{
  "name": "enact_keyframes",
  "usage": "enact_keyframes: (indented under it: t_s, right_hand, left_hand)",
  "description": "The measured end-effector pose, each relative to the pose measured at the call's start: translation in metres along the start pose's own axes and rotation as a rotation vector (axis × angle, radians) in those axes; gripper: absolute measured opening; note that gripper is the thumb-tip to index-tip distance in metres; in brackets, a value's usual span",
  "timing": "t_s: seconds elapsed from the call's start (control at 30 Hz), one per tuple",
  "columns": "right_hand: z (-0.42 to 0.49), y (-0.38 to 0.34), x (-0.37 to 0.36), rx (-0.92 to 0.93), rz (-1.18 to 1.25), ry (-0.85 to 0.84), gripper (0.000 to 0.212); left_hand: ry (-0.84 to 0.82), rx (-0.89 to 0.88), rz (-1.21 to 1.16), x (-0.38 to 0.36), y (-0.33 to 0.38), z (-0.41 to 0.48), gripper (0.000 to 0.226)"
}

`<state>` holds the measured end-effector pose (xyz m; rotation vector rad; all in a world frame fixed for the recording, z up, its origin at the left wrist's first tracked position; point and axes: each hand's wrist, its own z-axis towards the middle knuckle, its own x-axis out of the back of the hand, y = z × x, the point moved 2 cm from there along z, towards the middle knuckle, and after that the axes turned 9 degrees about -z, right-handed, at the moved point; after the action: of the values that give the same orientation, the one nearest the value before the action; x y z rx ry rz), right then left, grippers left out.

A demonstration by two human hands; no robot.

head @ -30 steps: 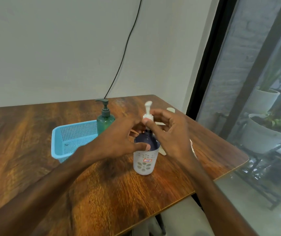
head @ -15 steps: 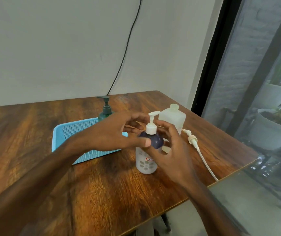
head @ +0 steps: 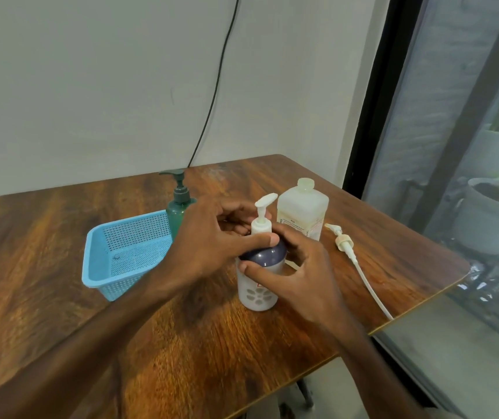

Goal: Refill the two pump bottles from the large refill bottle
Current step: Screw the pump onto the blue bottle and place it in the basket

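Observation:
A white pump bottle (head: 257,293) with a dark blue shoulder and a white pump head stands upright at the middle of the wooden table (head: 61,297). My left hand (head: 212,240) grips its pump collar with thumb and fingers. My right hand (head: 299,273) wraps the bottle's body from the right. Behind my left hand stands a green pump bottle (head: 178,207), partly hidden. The large translucent refill bottle (head: 302,210) stands upright just behind the white bottle, with no pump in its neck. Its detached pump with a long tube (head: 360,267) lies on the table to the right.
A light blue mesh basket (head: 121,255) sits on the table left of the bottles. The table's right edge runs close to the pump tube, beside a glass door with potted plants outside. A black cable hangs down the wall behind.
My view has shifted, bringing the refill bottle and loose pump into sight. My right hand has dropped from the pump head to the bottle's body; my left hand stays at the collar.

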<state>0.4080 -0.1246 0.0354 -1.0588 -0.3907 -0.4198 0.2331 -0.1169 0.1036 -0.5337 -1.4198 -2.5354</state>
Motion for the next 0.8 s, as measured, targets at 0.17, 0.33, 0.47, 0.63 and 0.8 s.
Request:
enact_keyframes:
  t_s: [0.17,0.33,0.47,0.63,0.8]
  right_hand:
    - [0.0,-0.002,0.001,0.015,0.029,0.005,0.071]
    - [0.0,-0.003,0.002,0.013,0.068,-0.01,0.064]
    - [-0.001,-0.005,0.004,0.004,0.083,-0.012,0.052]
    - [0.0,-0.003,0.002,-0.002,0.11,-0.013,0.052]
    - [0.0,-0.004,0.0,0.01,0.11,-0.02,0.06]
  left_hand:
    - [-0.1,0.008,-0.078,0.003,0.001,0.0,0.04]
    - [-0.168,0.031,-0.176,-0.01,-0.006,-0.005,0.043]
    - [-0.199,0.08,-0.201,-0.028,-0.007,0.001,0.065]
    - [-0.194,0.09,-0.225,-0.03,-0.016,0.01,0.06]
    - [-0.182,0.055,-0.083,0.012,-0.021,0.015,0.058]
